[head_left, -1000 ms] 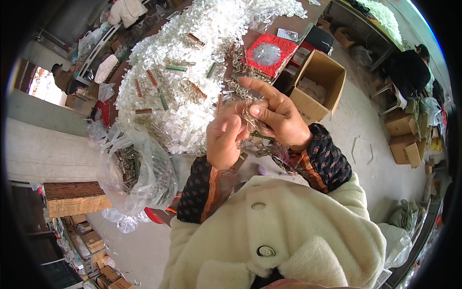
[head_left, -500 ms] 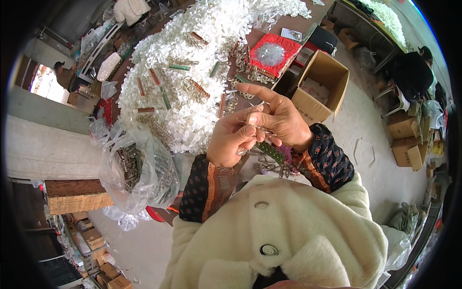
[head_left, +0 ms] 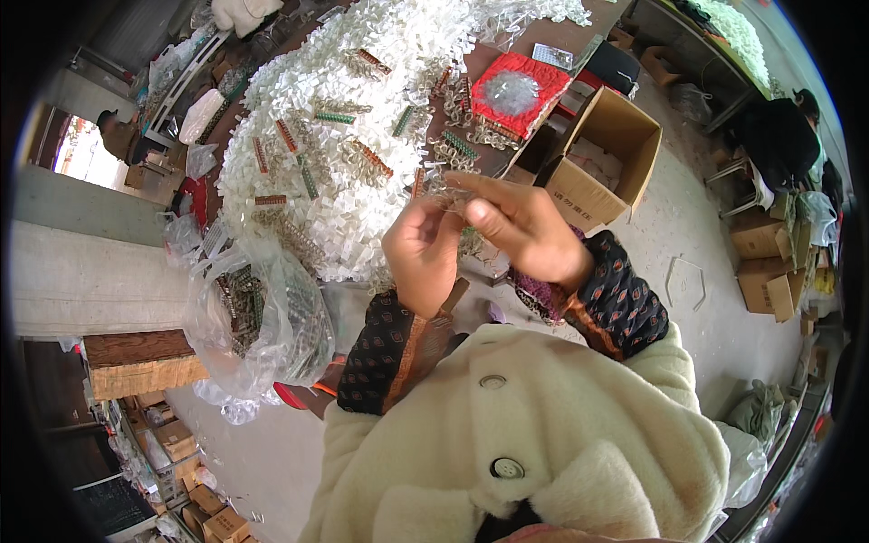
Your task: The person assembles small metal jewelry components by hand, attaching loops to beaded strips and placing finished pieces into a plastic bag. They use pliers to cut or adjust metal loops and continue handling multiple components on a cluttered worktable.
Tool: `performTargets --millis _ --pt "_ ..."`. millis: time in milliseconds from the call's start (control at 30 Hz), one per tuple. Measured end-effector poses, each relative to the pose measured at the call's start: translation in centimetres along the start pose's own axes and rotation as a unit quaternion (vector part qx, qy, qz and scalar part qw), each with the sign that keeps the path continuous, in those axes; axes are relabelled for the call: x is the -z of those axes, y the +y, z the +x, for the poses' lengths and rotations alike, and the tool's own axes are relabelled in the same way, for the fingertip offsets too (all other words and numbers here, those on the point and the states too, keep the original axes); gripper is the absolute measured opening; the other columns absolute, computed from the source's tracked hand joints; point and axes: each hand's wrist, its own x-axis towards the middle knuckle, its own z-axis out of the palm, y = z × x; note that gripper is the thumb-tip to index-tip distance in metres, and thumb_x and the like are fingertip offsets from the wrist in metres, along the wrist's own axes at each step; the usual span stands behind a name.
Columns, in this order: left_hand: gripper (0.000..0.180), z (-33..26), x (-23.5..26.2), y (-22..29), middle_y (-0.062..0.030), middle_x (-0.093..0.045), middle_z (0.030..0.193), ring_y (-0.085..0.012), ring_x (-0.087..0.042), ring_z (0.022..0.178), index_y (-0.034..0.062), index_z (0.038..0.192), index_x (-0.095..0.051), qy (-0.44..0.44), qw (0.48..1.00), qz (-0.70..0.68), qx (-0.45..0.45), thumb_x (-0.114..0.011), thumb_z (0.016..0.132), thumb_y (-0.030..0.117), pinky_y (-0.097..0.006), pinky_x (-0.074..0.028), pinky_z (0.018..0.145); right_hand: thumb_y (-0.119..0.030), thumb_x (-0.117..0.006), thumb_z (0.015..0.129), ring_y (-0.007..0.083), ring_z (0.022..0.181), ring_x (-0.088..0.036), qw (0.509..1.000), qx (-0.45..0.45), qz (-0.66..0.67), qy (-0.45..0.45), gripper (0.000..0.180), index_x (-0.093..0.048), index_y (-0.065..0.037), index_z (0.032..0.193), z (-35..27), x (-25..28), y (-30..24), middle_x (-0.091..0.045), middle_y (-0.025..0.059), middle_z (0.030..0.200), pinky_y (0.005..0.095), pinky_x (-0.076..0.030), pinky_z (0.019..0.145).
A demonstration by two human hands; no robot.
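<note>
Beyond both hands the counter [head_left: 579, 41] carries a wide heap of white plastic bits [head_left: 362, 109]. Right of the hands an open cardboard box [head_left: 602, 154] holds pale packets. Down-left of the left hand [head_left: 424, 253] a clear bag [head_left: 262, 317] sags full of metal pieces. A red tray [head_left: 511, 90] past the right hand [head_left: 525, 231] holds a silvery pile. Both hands are pinched shut on a thin wire piece [head_left: 448, 192] between them, lower and nearer the body than a second ago.
</note>
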Motion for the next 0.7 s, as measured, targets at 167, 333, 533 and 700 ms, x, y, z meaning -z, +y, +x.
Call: performTargets --millis 167,333,533,700 --pt "0.012 0.3 -0.6 0.5 0.0038 -0.054 0.072 -0.0011 -0.038 0.056 -0.0007 0.102 -0.060 -0.004 0.993 -0.084 0.082 -0.055 0.097 0.009 -0.019 -0.030 0.048 0.003 -0.058 0.091 0.0227 0.072 -0.060 0.973 0.114 -0.157 0.127 0.043 -0.054 -0.002 0.133 0.3 -2.7 1.1 -0.056 0.0137 0.090 0.0336 -0.050 0.072" --pt "0.026 0.1 -0.4 1.0 -0.0018 -0.052 0.075 -0.0050 -0.037 0.061 -0.0020 0.095 -0.058 -0.109 0.978 -0.153 0.088 -0.053 0.102 0.023 -0.022 -0.034 0.052 0.010 -0.055 0.089 0.0202 0.071 -0.059 0.974 0.141 -0.102 0.147 0.037 -0.061 -0.001 0.124 0.8 -0.9 1.6 -0.056 0.0126 0.080 0.0285 -0.050 0.069" --pt "0.032 1.1 1.3 1.1 -0.0055 -0.059 0.072 -0.0063 -0.037 0.050 -0.0016 0.120 -0.055 -0.218 0.925 -0.245 0.192 -0.061 0.097 0.020 -0.022 -0.034 0.049 -0.002 -0.051 0.099 0.0076 0.075 -0.055 0.984 0.108 0.138 0.009 0.042 -0.049 -0.006 0.141 1.1 -0.1 1.2 -0.066 0.0022 0.094 0.0240 -0.048 0.068" --pt "0.053 1.5 2.2 1.4 -0.0111 -0.065 0.077 -0.0069 -0.047 0.048 0.0009 0.140 -0.046 -0.296 0.916 -0.181 0.203 -0.066 0.093 0.018 -0.021 -0.036 0.043 0.000 -0.055 0.096 0.0068 0.076 -0.056 0.915 -0.057 0.380 -0.125 0.071 -0.018 -0.015 0.155 1.2 1.3 0.9 -0.067 0.0028 0.105 0.0200 -0.044 0.061"
